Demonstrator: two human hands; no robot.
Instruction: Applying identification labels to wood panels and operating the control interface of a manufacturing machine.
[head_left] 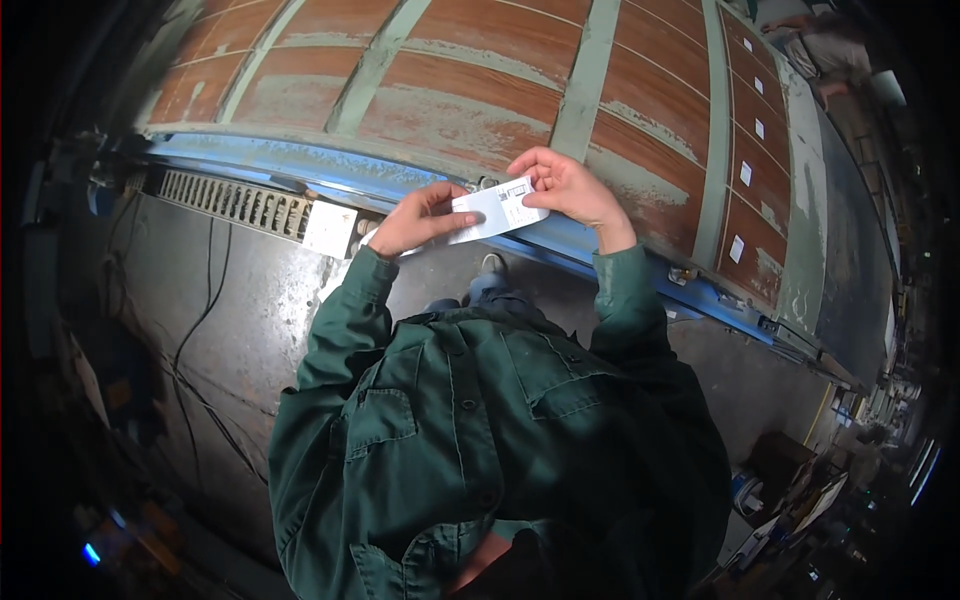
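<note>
Both my hands are raised in front of me over the blue edge rail of a large bed of panels. A pale strip of label backing (487, 222) with a printed white label at its right end stretches between them. My left hand (412, 220) is closed on the left part of the strip, thumb lying on top. At the right end, my right hand (572, 190) pinches the printed label between thumb and fingers. Whether the label is partly off its backing, I cannot tell. Brown wood-grain panels (475, 75) lie just beyond my hands.
White labels (746, 174) sit on the right-hand column of panels, one per panel. Grey-green strips (590, 75) divide the panels. A blue rail (290, 155) runs along the near edge, beside a slotted grey channel (235, 200) and a white box (330, 228). Dark cables (180, 370) cross the floor at left.
</note>
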